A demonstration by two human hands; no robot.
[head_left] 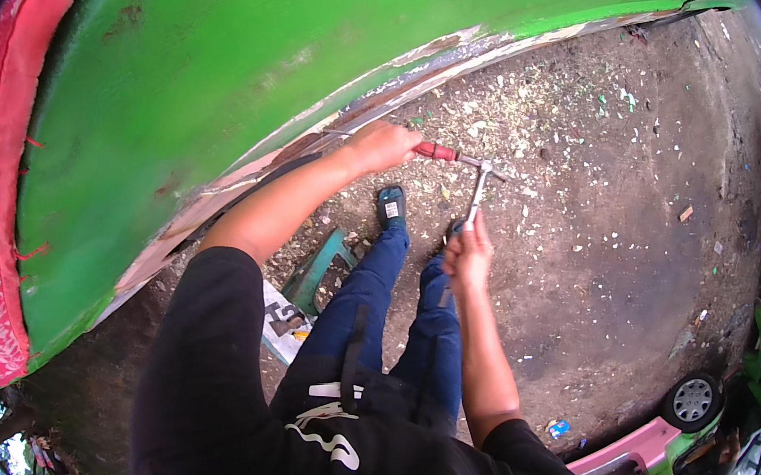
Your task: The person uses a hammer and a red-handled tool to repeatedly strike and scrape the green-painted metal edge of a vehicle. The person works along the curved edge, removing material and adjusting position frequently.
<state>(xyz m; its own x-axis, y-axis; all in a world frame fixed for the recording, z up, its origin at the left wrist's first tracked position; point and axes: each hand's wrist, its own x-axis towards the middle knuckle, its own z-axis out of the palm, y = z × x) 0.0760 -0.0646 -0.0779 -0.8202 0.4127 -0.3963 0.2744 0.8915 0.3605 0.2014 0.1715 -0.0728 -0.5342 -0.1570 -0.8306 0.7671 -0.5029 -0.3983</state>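
Red-handled tool (434,150), just one, sits in the left hand (385,145), grip wrapped round it, handle end jutting toward three o'clock. The right hand (468,257) grips one hammer (478,195), its head toward one o'clock, beside that handle end.

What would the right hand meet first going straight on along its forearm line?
Besides the silver T-shaped metal tool the right hand holds, likely the red tool handle in the left hand; depth is unclear, though.
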